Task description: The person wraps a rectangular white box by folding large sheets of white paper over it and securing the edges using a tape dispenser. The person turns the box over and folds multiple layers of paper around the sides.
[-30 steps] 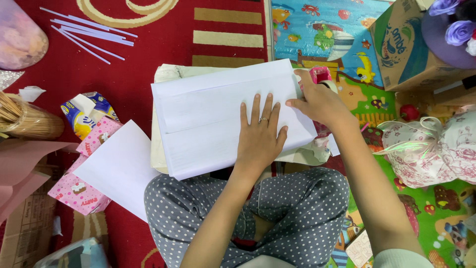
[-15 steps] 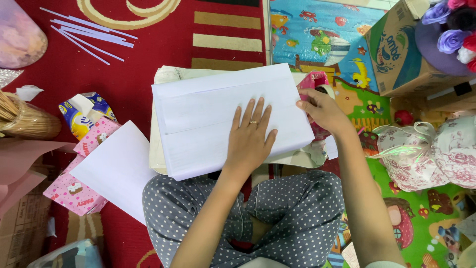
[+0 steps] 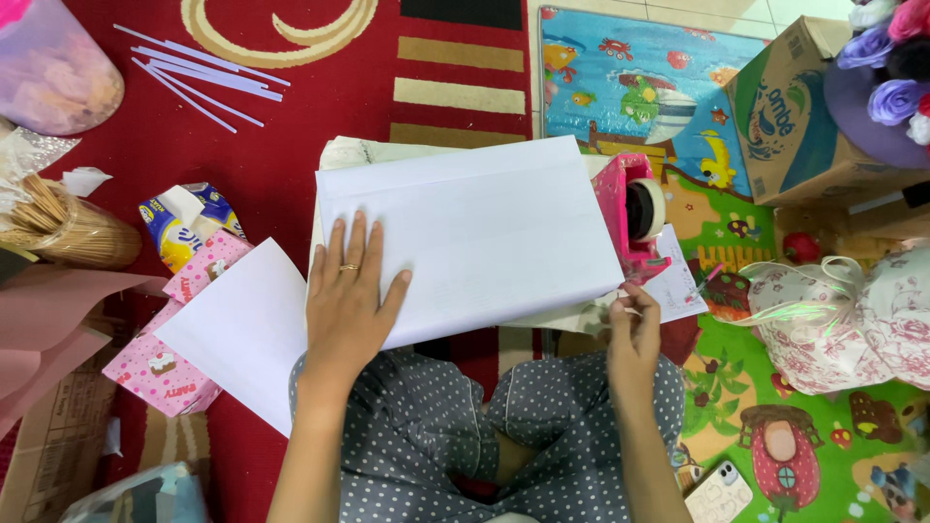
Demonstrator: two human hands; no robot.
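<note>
While left hand [image 3: 349, 300] pins white paper [image 3: 470, 237], right hand [image 3: 635, 334] pinches tape.

We see a floor covered by a red carpet [image 3: 291, 136] with cream curves and tan and black bars, and beside it a bright children's play mat [image 3: 678, 87] with sea creatures above and green grass with little houses below. A strip of pale tile [image 3: 678, 12] shows at the top edge. A cardboard box [image 3: 790, 116] stands on the mat at the far right, near purple fabric flowers [image 3: 886, 58]. The light is even and soft, with no hard shadows
</note>
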